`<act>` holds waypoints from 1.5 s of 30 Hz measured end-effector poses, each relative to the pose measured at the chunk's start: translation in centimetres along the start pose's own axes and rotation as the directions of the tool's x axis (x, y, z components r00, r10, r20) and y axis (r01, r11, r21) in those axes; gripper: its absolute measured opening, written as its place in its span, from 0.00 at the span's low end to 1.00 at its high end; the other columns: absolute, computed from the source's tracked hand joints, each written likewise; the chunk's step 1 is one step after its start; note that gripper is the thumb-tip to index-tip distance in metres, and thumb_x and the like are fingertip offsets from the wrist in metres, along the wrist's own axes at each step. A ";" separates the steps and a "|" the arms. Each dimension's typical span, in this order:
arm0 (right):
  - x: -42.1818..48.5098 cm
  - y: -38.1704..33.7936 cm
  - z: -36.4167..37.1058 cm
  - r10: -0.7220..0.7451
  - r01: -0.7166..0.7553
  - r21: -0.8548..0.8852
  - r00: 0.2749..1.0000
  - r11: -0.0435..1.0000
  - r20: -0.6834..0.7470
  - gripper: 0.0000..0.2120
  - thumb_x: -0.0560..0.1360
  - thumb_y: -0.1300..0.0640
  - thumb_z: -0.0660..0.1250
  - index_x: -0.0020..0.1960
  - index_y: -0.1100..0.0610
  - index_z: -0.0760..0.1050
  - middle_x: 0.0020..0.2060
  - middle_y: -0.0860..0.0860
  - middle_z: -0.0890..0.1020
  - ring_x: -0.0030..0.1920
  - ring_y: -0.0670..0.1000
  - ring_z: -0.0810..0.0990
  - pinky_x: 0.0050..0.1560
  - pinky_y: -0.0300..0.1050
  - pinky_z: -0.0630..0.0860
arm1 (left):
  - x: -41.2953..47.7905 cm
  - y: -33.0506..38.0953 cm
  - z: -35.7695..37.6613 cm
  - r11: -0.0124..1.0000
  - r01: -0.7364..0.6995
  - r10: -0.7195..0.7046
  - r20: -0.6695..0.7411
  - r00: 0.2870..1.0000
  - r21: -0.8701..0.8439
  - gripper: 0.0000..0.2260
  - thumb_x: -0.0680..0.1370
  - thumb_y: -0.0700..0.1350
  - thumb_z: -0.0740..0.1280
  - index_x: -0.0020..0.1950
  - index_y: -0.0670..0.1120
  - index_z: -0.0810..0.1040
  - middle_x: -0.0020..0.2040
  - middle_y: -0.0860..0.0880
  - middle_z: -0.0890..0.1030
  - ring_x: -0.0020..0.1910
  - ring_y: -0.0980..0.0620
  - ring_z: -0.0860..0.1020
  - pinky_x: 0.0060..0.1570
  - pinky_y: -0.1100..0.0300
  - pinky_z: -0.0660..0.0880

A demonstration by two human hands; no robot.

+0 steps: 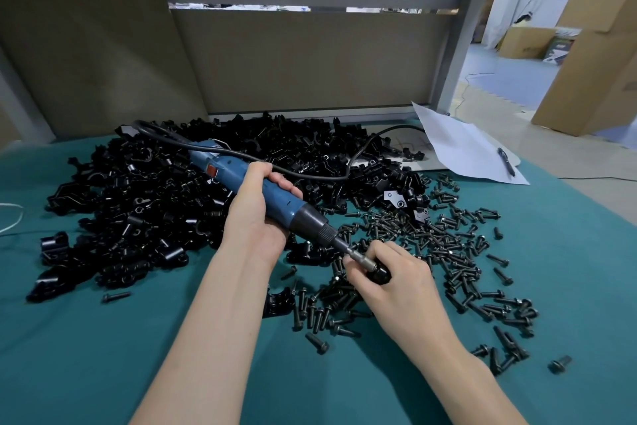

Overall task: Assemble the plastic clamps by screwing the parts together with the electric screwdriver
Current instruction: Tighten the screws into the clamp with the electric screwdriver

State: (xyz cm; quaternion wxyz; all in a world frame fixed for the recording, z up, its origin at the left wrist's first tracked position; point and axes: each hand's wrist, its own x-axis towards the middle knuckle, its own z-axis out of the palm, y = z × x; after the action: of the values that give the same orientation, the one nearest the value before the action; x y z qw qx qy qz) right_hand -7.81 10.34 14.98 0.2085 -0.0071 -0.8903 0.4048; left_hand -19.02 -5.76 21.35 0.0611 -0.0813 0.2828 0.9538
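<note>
My left hand (256, 214) grips the blue electric screwdriver (241, 180) around its body, tip pointing down to the right. Its metal bit (362, 258) meets a black plastic clamp part (379, 275) that my right hand (393, 278) holds over the table. A large heap of black clamp parts (165, 204) covers the table's left and back. Several black screws (448, 252) lie scattered to the right and in front of my hands.
The table has a teal cloth (103, 355). The screwdriver's black cord (331, 176) loops over the heap toward the back right. White paper (462, 145) with a pen (506, 161) lies at the back right. A beige partition (310, 59) stands behind the table.
</note>
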 end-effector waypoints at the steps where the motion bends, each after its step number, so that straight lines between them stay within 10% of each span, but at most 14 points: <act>1: 0.0 -0.1 0.0 -0.003 0.003 0.003 1.000 1.000 0.002 0.16 0.75 0.42 0.67 0.34 0.47 0.67 0.34 0.45 0.74 0.35 0.47 0.72 0.34 0.38 0.66 | 0.0 0.0 0.0 1.000 0.000 0.000 -0.003 1.000 0.001 0.09 0.76 0.38 0.69 0.38 0.46 0.73 0.31 0.52 0.75 0.26 0.56 0.73 0.33 0.60 0.78; 11: 0.0 -0.3 -0.3 0.067 -0.068 0.118 0.998 0.991 0.017 0.16 0.76 0.52 0.72 0.35 0.51 0.69 0.31 0.44 0.74 0.30 0.45 0.68 0.31 0.37 0.63 | -0.3 -0.4 0.5 0.999 -0.037 0.038 -0.034 0.999 0.020 0.09 0.76 0.37 0.68 0.38 0.45 0.72 0.29 0.52 0.75 0.24 0.56 0.74 0.31 0.60 0.77; 32: 0.1 -0.7 -1.1 -0.217 0.206 -0.352 0.976 0.913 0.006 0.12 0.76 0.50 0.71 0.40 0.51 0.70 0.42 0.45 0.74 0.28 0.50 0.73 0.25 0.47 0.72 | -0.4 -0.1 0.1 0.983 -0.035 0.092 -0.315 0.945 0.180 0.06 0.77 0.37 0.69 0.43 0.41 0.74 0.32 0.48 0.78 0.28 0.53 0.78 0.31 0.60 0.79; 36: 0.2 -1.5 -1.7 0.006 -0.003 0.090 1.000 0.996 -0.030 0.21 0.76 0.36 0.65 0.38 0.54 0.74 0.37 0.44 0.77 0.28 0.48 0.73 0.30 0.42 0.70 | 0.1 2.1 -1.1 0.999 -0.039 0.043 -0.345 0.937 0.019 0.05 0.78 0.38 0.68 0.50 0.42 0.72 0.37 0.48 0.77 0.32 0.53 0.77 0.32 0.61 0.80; 39: 0.6 -2.6 -2.1 0.274 -0.365 0.670 0.931 0.646 0.243 0.23 0.73 0.33 0.65 0.41 0.54 0.77 0.29 0.51 0.78 0.21 0.48 0.69 0.20 0.40 0.67 | -0.2 2.4 -1.1 0.999 -0.041 0.033 -0.296 0.955 -0.023 0.06 0.77 0.38 0.69 0.49 0.43 0.72 0.34 0.50 0.76 0.28 0.55 0.76 0.34 0.60 0.80; 45: 0.7 -2.1 -2.4 0.234 -0.608 0.753 0.794 0.253 0.562 0.14 0.77 0.46 0.68 0.49 0.56 0.71 0.35 0.53 0.78 0.19 0.44 0.65 0.14 0.35 0.63 | -0.5 0.7 0.5 0.999 -0.036 0.033 -0.138 0.990 -0.019 0.08 0.76 0.39 0.69 0.41 0.45 0.71 0.29 0.52 0.75 0.24 0.56 0.73 0.28 0.63 0.75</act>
State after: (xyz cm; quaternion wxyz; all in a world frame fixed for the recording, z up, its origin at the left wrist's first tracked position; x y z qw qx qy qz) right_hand -7.20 10.81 18.16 -0.0970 -0.0648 -0.5002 0.8580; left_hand -18.67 -6.06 22.24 0.0241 -0.1426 0.2776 0.9498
